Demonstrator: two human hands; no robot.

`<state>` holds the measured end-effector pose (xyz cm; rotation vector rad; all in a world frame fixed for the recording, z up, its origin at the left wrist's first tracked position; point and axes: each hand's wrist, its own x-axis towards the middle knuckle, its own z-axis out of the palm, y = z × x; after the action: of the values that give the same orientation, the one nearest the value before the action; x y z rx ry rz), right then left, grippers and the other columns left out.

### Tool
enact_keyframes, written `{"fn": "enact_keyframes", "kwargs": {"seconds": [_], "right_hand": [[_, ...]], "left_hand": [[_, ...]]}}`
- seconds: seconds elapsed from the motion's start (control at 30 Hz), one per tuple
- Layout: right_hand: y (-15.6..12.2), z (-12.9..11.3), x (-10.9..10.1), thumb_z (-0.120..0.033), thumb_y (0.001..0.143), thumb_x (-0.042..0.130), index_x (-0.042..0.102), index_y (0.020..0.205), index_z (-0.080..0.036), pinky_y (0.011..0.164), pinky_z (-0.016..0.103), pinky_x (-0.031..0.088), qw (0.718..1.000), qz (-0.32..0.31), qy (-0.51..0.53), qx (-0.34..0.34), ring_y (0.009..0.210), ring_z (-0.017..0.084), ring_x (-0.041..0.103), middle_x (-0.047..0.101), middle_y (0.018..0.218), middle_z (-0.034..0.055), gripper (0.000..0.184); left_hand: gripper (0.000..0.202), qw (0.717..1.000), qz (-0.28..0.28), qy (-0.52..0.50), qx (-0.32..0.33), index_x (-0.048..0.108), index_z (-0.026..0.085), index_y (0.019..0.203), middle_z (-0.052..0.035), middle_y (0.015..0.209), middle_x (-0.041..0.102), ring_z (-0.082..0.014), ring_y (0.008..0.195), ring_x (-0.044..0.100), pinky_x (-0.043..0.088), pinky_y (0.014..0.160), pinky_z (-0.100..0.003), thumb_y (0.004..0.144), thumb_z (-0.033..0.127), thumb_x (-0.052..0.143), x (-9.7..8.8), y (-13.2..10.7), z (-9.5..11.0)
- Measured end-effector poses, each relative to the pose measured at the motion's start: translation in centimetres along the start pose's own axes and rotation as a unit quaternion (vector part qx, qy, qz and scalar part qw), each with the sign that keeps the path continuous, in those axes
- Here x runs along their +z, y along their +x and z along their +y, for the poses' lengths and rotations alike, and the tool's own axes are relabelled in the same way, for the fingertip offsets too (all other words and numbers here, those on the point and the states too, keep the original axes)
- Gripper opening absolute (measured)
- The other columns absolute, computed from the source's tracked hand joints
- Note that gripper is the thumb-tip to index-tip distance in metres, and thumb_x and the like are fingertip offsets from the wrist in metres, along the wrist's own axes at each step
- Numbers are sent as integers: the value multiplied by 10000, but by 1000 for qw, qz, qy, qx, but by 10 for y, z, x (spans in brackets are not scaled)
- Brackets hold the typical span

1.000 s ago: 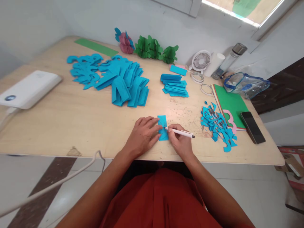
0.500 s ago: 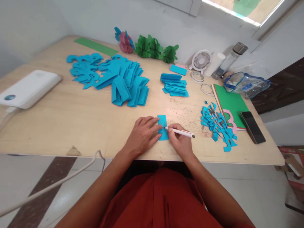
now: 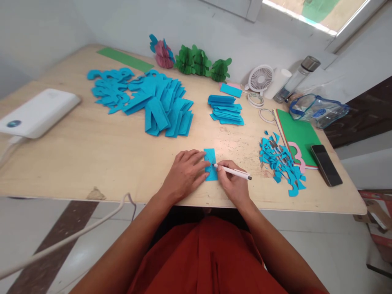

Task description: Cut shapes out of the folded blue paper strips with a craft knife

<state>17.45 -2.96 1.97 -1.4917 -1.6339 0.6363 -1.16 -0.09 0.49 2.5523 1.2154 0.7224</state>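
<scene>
A small blue paper rectangle (image 3: 210,155) lies on the wooden table (image 3: 122,163) close to its front edge. Dark drawn lines show faintly on it. My left hand (image 3: 186,173) lies flat with its fingers spread, the fingertips resting on the paper's left side. In my right hand (image 3: 234,183) is a white pen (image 3: 234,171), pinched between thumb and fingers. The pen's tip touches or nearly touches the paper's middle. Beyond the hands sits a stack of folded blue paper pieces (image 3: 226,110). A larger heap of folded blue papers (image 3: 165,106) spreads to the left.
Blue paper scraps (image 3: 280,161) lie right, beside a green notebook (image 3: 301,132) and a phone (image 3: 326,165). A small fan (image 3: 261,78), a bottle (image 3: 297,79) and green paper figures (image 3: 199,61) line the back. A white power device (image 3: 39,112) with a cable sits left.
The whole view has shifted very slightly. Both hands, the paper and the pen look almost the same as before.
</scene>
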Motion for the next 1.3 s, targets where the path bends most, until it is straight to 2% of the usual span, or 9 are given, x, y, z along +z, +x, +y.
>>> {"fn": "enact_keyframes", "kwargs": {"seconds": [0.63,1.03,1.3], "right_hand": [[-12,-4,-9,-282,908,534,672,869,-216,683,284,499,1000,7,-16,2,745,175,661,721,809,31,159],[-18,-6,-11,-251,913,525,676,876,-225,757,317,525,997,11,-61,-34,772,191,685,738,829,43,157],[-22,-7,-11,-211,905,515,670,861,-218,741,318,514,992,20,-107,-72,750,192,684,732,804,48,162]], "left_hand": [[241,1000,-7,-2,-1,683,210,1051,-123,1299,623,-314,1200,527,406,1006,-518,948,309,488,0,0,0],[218,1000,-6,-6,-3,682,241,1052,-96,1275,638,-297,1191,526,395,1005,-501,934,308,512,0,1,-1],[236,1000,-11,-6,0,680,222,1053,-109,1278,634,-300,1187,527,395,1000,-500,944,306,488,-1,1,-1]]}}
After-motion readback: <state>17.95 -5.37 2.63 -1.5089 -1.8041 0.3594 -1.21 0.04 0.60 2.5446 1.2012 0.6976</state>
